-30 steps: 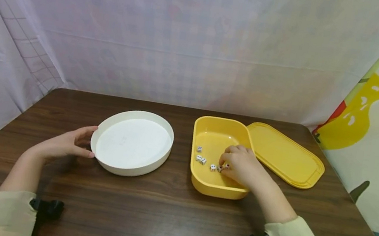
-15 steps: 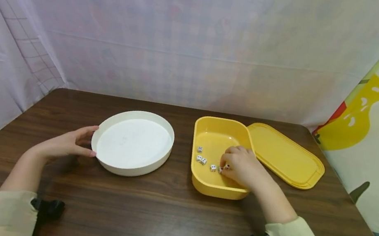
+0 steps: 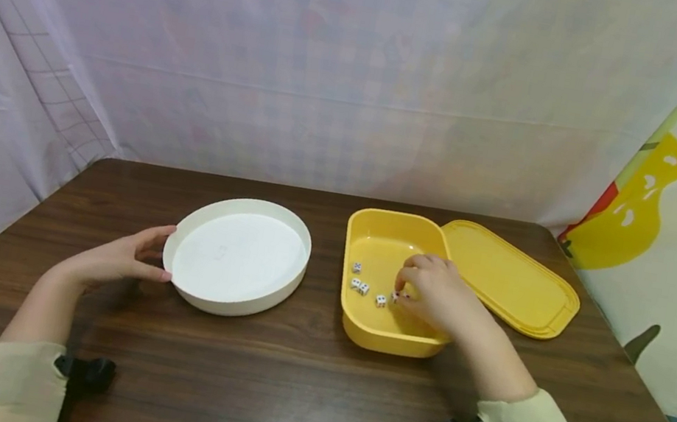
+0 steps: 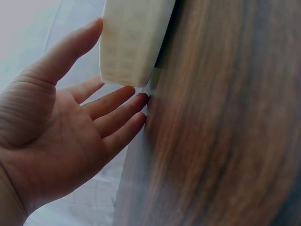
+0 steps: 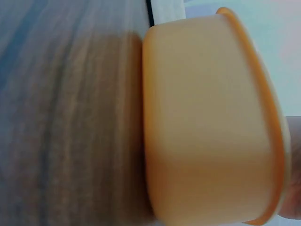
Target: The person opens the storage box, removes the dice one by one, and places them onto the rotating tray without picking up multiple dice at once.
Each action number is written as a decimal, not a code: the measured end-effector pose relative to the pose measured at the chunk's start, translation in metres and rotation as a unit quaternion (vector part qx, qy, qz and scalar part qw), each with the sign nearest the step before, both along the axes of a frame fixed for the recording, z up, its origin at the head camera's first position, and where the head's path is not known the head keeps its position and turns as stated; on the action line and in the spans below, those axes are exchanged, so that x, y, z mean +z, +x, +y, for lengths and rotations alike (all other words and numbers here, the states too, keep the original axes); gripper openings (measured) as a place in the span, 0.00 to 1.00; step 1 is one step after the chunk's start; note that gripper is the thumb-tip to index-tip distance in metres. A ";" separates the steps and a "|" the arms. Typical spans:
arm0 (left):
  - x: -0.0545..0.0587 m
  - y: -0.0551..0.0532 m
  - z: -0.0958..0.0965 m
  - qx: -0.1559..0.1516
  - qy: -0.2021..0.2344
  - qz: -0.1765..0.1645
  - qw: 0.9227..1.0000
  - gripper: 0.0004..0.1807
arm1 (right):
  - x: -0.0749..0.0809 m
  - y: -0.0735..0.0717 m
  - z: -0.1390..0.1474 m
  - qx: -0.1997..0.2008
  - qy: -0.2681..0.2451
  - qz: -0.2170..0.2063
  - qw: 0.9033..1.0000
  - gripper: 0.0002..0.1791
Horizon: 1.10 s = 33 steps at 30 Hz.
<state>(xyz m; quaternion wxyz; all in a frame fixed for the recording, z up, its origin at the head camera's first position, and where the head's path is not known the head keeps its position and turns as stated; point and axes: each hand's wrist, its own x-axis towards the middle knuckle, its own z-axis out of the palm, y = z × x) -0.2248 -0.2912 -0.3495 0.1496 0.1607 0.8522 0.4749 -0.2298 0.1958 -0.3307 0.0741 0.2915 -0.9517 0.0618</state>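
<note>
In the head view my left hand (image 3: 123, 254) is beside a round white tray (image 3: 229, 303), its thumb and fingertips touching the near-left wall. The left wrist view shows this hand (image 4: 70, 127) with fingers spread and palm bare, at the tray's side (image 4: 134, 42). My right hand (image 3: 435, 294) reaches into a yellow rectangular tub (image 3: 387, 341), thumb and index finger pinching a small white die (image 3: 394, 297). Several more dice (image 3: 363, 289) lie on the tub floor left of the fingers. In the right wrist view the tub's outer wall (image 5: 207, 122) hides most of the hand.
A yellow lid (image 3: 511, 281) lies flat on the dark wooden table (image 3: 281, 395), right of the tub and partly behind it. A pale curtain (image 3: 348, 71) hangs beyond the table's far edge. The tray and the tub stand apart, with bare tabletop between.
My right hand has risen slightly inside the tub, and the die at its fingertips has come up a little with it. The left hand and the tray look the same.
</note>
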 end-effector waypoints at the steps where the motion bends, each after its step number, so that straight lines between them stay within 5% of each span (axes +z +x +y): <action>1: 0.000 0.000 0.000 0.000 0.000 -0.001 1.000 0.51 | 0.002 0.001 0.000 0.001 -0.003 0.002 1.000 0.04; 33: -0.003 -0.001 -0.001 0.004 0.000 0.000 1.000 0.50 | 0.029 0.015 -0.031 0.017 -0.031 0.049 0.998 0.06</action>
